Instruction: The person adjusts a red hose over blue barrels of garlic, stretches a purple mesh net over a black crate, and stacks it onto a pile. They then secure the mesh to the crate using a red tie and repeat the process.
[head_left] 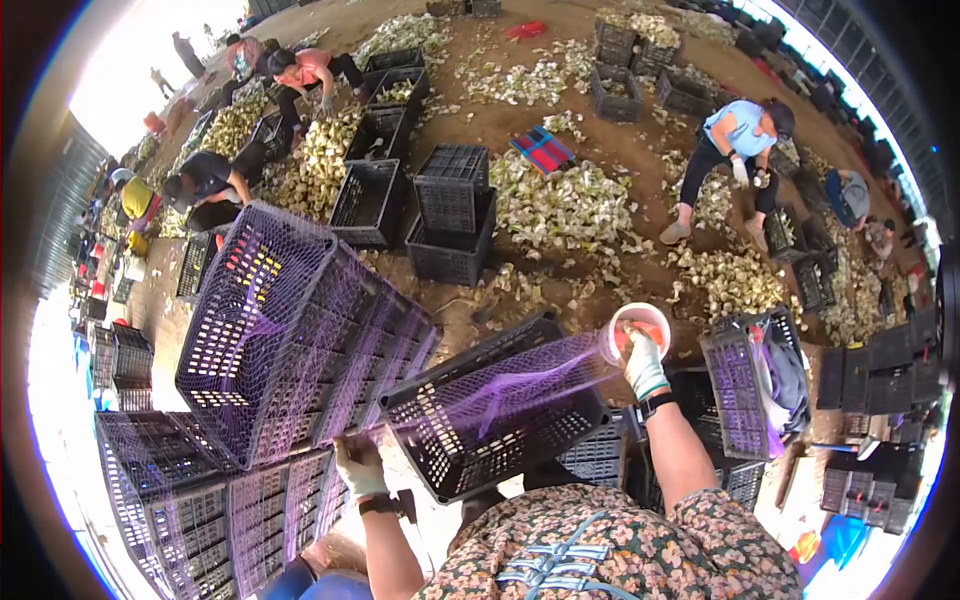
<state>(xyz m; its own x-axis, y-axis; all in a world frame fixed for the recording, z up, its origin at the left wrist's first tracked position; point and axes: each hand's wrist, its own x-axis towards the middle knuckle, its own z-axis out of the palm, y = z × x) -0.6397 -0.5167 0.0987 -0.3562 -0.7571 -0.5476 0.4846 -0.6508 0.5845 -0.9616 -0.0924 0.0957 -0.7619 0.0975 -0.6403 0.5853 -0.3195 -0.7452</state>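
My right hand (pixel 642 362), in a white glove, grips a white ring-shaped spool (pixel 634 330) that purple net sleeve (pixel 520 385) stretches from. The net runs over a black slatted crate (pixel 495 405) tilted in front of me. My left hand (pixel 358 465), also gloved, rests at the crate's lower left corner, next to the stack of net-wrapped crates (pixel 290 335).
Wrapped crates stack at the left (pixel 200 500). Black crates (pixel 450 215) stand on the dirt floor among heaps of pale green produce (pixel 570 205). Several people (pixel 735 160) bend over the heaps. More crates (pixel 745 385) sit at my right.
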